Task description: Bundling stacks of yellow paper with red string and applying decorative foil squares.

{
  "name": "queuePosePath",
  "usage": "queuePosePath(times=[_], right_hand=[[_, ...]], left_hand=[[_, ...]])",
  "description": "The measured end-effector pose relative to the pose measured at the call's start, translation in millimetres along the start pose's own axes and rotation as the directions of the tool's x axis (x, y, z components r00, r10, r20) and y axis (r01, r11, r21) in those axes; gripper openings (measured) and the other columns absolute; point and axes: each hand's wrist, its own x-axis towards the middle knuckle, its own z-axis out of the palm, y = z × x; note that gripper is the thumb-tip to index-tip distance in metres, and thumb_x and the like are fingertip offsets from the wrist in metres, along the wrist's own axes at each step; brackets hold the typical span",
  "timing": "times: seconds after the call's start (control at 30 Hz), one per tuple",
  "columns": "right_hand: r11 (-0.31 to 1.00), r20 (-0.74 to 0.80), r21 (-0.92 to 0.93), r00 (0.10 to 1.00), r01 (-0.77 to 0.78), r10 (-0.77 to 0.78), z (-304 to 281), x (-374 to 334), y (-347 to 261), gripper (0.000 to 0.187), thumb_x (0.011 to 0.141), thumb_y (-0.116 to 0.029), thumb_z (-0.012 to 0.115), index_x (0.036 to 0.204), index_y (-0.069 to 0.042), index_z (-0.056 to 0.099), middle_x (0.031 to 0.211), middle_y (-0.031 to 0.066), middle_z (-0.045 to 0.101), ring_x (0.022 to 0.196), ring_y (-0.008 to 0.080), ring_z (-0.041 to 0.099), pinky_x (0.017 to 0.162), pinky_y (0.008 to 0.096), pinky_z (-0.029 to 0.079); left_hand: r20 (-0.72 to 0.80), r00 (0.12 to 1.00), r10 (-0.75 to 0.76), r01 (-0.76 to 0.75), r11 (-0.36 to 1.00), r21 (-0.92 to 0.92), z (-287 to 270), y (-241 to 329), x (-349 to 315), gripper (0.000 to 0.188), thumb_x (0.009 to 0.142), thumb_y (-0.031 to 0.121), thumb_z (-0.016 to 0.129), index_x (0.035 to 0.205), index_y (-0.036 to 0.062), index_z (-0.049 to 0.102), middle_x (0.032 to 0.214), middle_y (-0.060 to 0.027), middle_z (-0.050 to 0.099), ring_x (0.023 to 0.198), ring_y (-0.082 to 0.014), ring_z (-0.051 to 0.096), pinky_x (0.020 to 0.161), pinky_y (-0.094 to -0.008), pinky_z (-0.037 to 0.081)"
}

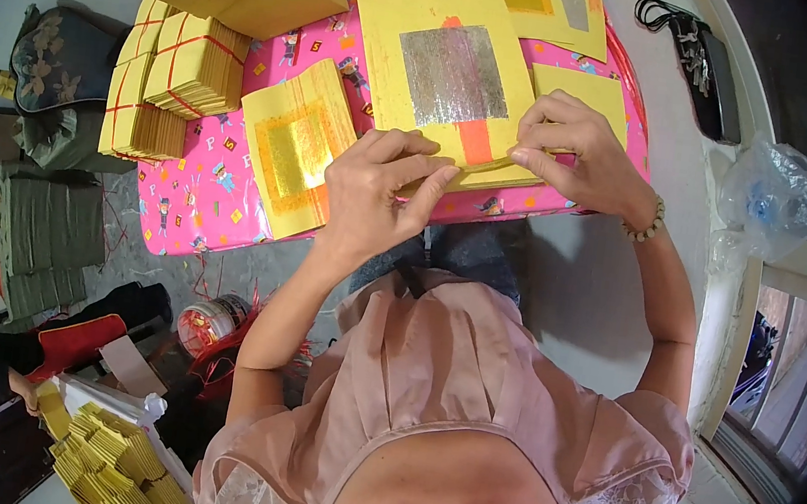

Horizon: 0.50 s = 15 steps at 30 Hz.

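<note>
We position the yellow rectangular paper sheet on the table, at its near edge, directly in front of our body. The sheet carries a silver foil square and an orange stripe that runs toward us. Our right hand pinches the raised near edge toward its right corner, thumb against index finger, remaining fingers curled. Our left hand is placed at the near-left portion, fingers bent over the paper and thumb extended along the edge; we cannot tell whether these fingers grip it. A beaded bracelet encircles our right wrist.

Just left of our left hand lies a yellow sheet with a gold foil square. Both sheets rest on the glossy pink patterned table cover. Farther left stand yellow paper bundles tied with red cord. Beyond the table's right side lies a crumpled clear plastic bag.
</note>
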Motion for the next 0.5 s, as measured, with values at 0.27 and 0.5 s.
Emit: queuePosePath(times=[0.27,0.5], right_hand=[[1.000,0.001,0.018,1.000,-0.009,0.009,-1.0,0.4,0.5,0.013,0.082,-0.011,0.074,0.080,0.000,0.067,0.084,0.0076,0.062,0.081,0.0244,0.060,0.071,0.0361,0.048],[1.000,0.015,0.004,1.000,0.010,-0.010,-3.0,0.9,1.8,0.008,0.080,-0.005,0.073,0.085,-0.001,0.068,0.085,0.0079,0.062,0.084,0.0232,0.058,0.072,0.0342,0.047]], left_hand=[[0.010,1.000,-0.023,0.023,1.000,-0.003,-1.1,2.2,1.8,0.011,0.077,0.013,0.078,0.086,0.0065,0.079,0.087,-0.0087,0.073,0.079,-0.0214,0.068,0.069,-0.0310,0.054],[0.007,1.000,-0.018,0.018,1.000,-0.012,-1.7,2.3,4.1,0.011,0.077,0.011,0.078,0.086,0.0059,0.079,0.087,-0.0090,0.073,0.079,-0.0221,0.068,0.068,-0.0314,0.053]])
